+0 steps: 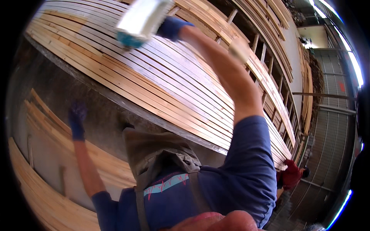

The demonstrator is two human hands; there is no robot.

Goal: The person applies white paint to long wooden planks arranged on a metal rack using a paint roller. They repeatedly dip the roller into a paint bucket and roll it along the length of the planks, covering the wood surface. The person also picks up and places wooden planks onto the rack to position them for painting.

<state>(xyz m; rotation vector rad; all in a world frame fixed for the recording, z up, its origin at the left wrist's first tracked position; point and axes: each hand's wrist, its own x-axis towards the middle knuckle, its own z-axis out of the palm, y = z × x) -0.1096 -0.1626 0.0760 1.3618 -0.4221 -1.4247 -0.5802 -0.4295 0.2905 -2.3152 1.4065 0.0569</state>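
My right hand (pixel 172 29), in a blue glove, is stretched out over a wide row of long wooden strips (pixel 115 82). It grips a white, blocky thing with a teal end (pixel 143 18), smeared by motion, so its exact kind is unclear. Below it, the strips lie side by side, and a broad band of them looks pale and shiny. My left hand (pixel 78 112), gloved in dark blue, hangs away from the strips on the left side, over the floor. Its fingers are too dark and blurred to read.
Long boards (pixel 52 129) lie low on my left. Beyond the strips stand stacked timbers with cross pieces (pixel 266 57). A person in red (pixel 291 175) bends at the far right end. A blurred tan round object (pixel 239 50) shows beside my right forearm.
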